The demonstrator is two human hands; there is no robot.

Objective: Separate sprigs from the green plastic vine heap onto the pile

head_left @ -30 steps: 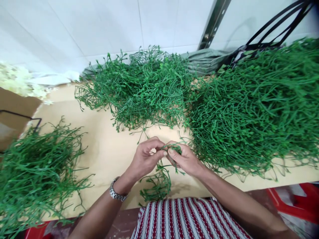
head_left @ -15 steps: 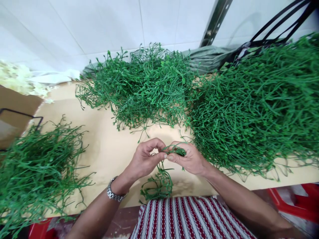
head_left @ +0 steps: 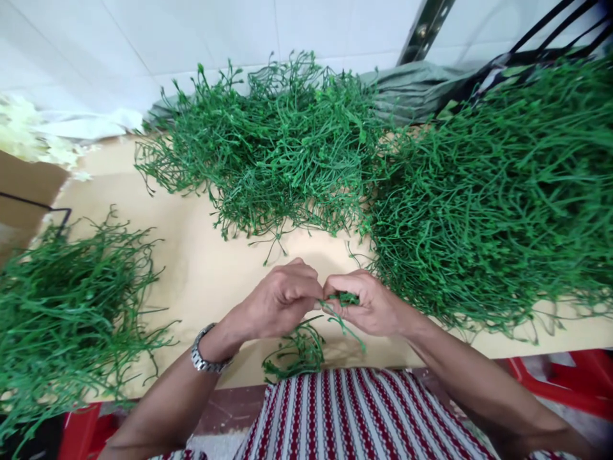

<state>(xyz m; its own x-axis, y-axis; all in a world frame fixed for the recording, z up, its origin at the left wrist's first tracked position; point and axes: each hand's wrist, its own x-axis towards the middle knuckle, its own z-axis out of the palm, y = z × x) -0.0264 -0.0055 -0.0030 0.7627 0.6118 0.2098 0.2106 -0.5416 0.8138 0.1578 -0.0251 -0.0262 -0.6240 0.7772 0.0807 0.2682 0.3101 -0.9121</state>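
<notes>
My left hand (head_left: pixel 280 300) and my right hand (head_left: pixel 366 303) meet over the front middle of a tan table (head_left: pixel 205 281). Both have their fingers curled and pinched on a green plastic sprig (head_left: pixel 299 345). Its branched end hangs down below the hands toward the table's front edge, and a short piece shows inside the right hand's fingers. A metal watch (head_left: pixel 204 358) is on my left wrist.
Heaps of green plastic stems lie around: one at the left (head_left: pixel 71 306), one at the back middle (head_left: pixel 282 147), a large one at the right (head_left: pixel 498 191). A brown cardboard box (head_left: pixel 26 191) stands at far left. Red stools (head_left: pixel 565 383) show below the table.
Both hands have closed tighter on the sprig, knuckles drawn together, and the left fingers have curled from a pinch into a fist. The view has tilted down a little.
</notes>
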